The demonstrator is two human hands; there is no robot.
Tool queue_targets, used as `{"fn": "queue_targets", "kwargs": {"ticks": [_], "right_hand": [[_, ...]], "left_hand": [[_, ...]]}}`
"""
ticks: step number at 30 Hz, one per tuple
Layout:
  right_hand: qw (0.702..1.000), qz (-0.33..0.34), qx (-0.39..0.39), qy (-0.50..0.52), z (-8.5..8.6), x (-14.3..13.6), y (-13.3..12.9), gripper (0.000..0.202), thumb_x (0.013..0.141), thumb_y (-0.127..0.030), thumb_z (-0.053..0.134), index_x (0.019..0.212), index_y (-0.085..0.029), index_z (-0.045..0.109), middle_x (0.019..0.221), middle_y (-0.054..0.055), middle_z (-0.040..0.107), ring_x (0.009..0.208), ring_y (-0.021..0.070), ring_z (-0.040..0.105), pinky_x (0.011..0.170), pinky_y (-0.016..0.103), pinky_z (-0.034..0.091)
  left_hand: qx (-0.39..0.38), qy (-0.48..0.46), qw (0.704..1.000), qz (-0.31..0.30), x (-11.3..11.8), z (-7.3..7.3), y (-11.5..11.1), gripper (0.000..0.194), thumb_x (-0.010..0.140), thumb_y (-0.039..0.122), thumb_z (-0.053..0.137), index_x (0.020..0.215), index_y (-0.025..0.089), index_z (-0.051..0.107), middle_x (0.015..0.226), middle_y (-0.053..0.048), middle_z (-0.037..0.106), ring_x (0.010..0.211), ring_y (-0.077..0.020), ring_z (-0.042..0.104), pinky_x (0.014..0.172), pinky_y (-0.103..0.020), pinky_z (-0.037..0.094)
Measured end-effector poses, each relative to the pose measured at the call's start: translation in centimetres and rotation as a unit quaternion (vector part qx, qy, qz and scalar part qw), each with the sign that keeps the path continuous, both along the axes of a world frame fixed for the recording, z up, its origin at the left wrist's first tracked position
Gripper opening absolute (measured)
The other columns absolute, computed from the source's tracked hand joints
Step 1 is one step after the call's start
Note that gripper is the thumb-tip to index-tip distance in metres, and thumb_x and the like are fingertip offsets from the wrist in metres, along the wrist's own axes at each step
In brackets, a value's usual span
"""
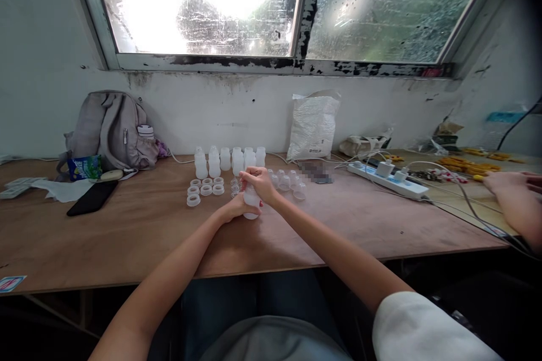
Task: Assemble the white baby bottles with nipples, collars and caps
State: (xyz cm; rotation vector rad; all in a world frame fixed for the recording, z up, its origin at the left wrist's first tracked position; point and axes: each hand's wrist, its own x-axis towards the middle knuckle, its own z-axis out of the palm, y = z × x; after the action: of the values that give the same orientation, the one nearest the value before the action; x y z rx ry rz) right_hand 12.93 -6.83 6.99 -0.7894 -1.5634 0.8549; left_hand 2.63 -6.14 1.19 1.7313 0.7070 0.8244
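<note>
The table [148, 248] is being occupied at its back left by a backpack [121, 130] and, right of centre, by a white sack [313, 127]. By the left hand [235, 208], low down, and the right hand [259, 181], at the top, 1 bottle [252, 198] is being clamped mid-table. Spare bottles [225, 159] are being seen behind it, clear domes [284, 182] to its right, white rings [193, 202] to its left.
</note>
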Motion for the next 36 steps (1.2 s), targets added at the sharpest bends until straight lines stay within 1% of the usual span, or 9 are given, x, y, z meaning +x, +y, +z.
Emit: {"fn": "queue_targets", "kwargs": {"ticks": [4,6,9,16,20,25,29,32,36], "right_hand": [[0.998,-0.046,0.033,0.001,-0.2,-0.3,-0.2,0.027,0.071,-0.029,0.053,0.049,-0.016,0.046,0.042,-0.004,0.048,0.041,0.009,0.045,0.045,0.021,0.036],[0.998,-0.055,0.03,-0.014,-0.2,-0.5,-0.2,0.027,0.071,-0.03,0.052,0.049,-0.017,0.046,0.042,-0.004,0.047,0.041,0.0092,0.045,0.045,0.022,0.036],[0.997,-0.071,0.019,-0.035,-0.1,-0.7,-0.1,0.027,0.071,-0.032,0.051,0.049,-0.017,0.045,0.041,-0.004,0.047,0.041,0.0094,0.045,0.044,0.021,0.036],[0.984,-0.151,0.035,-0.086,-0.1,-1.2,-0.1,0.028,0.072,-0.033,0.046,0.048,-0.018,0.042,0.043,-0.003,0.048,0.044,0.0097,0.047,0.048,0.021,0.038],[0.979,-0.177,0.037,-0.097,-0.1,-1.2,-0.4,0.028,0.072,-0.033,0.045,0.049,-0.018,0.042,0.044,-0.003,0.049,0.045,0.0103,0.048,0.05,0.021,0.039],[0.978,-0.178,0.048,-0.094,-0.1,-1.0,-0.6,0.029,0.073,-0.036,0.046,0.05,-0.018,0.042,0.044,-0.003,0.049,0.045,0.0105,0.048,0.051,0.021,0.038],[0.985,-0.152,0.048,-0.073,-0.4,-0.7,-0.5,0.025,0.072,-0.038,0.049,0.057,-0.018,0.047,0.051,-0.002,0.051,0.048,0.0113,0.05,0.051,0.022,0.04],[0.99,-0.129,0.043,-0.039,-0.9,-0.6,-0.5,0.022,0.069,-0.04,0.054,0.065,-0.018,0.049,0.056,-0.002,0.053,0.05,0.0117,0.051,0.051,0.023,0.041],[0.993,-0.112,0.042,-0.025,-1.4,-0.6,-0.7,0.024,0.069,-0.04,0.056,0.064,-0.019,0.047,0.053,-0.003,0.05,0.051,0.0115,0.05,0.051,0.022,0.04]], "left_hand": [[0.026,0.004,0.998,0.053,0.4,-0.5,0.1,0.014,0.054,0.011,0.065,0.068,0.013,0.062,0.067,-0.002,0.061,0.065,-0.0165,0.057,0.059,-0.023,0.042],[0.038,0.007,0.996,0.081,0.6,-0.7,0.2,0.013,0.052,0.011,0.066,0.064,0.014,0.06,0.064,-0.002,0.06,0.063,-0.0172,0.056,0.057,-0.024,0.042],[0.054,0.011,0.993,0.104,0.6,-1.0,0.3,0.014,0.051,0.011,0.067,0.062,0.014,0.059,0.064,-0.002,0.06,0.062,-0.0182,0.056,0.056,-0.025,0.041],[0.073,0.016,0.991,0.109,0.5,-1.2,0.6,0.018,0.052,0.013,0.068,0.067,0.014,0.057,0.066,-0.001,0.059,0.062,-0.0165,0.053,0.056,-0.026,0.041],[0.076,0.022,0.992,0.103,0.4,-1.2,0.7,0.022,0.051,0.013,0.069,0.07,0.015,0.058,0.068,0.0,0.059,0.062,-0.0155,0.053,0.057,-0.026,0.042],[0.072,0.019,0.993,0.095,0.4,-1.0,0.6,0.021,0.051,0.013,0.069,0.069,0.014,0.058,0.067,0.0,0.06,0.063,-0.0163,0.054,0.056,-0.026,0.042],[0.065,0.009,0.995,0.077,0.4,-0.6,0.3,0.019,0.053,0.01,0.066,0.071,0.013,0.06,0.069,-0.001,0.061,0.067,-0.0165,0.055,0.062,-0.026,0.045],[0.056,0.003,0.996,0.074,0.4,-0.2,0.0,0.026,0.053,0.009,0.066,0.078,0.012,0.06,0.072,-0.001,0.061,0.071,-0.0183,0.057,0.065,-0.027,0.046],[0.042,-0.005,0.997,0.069,0.4,0.1,-0.2,0.035,0.051,0.007,0.067,0.085,0.013,0.061,0.075,-0.001,0.061,0.077,-0.0197,0.057,0.069,-0.028,0.046]]}}
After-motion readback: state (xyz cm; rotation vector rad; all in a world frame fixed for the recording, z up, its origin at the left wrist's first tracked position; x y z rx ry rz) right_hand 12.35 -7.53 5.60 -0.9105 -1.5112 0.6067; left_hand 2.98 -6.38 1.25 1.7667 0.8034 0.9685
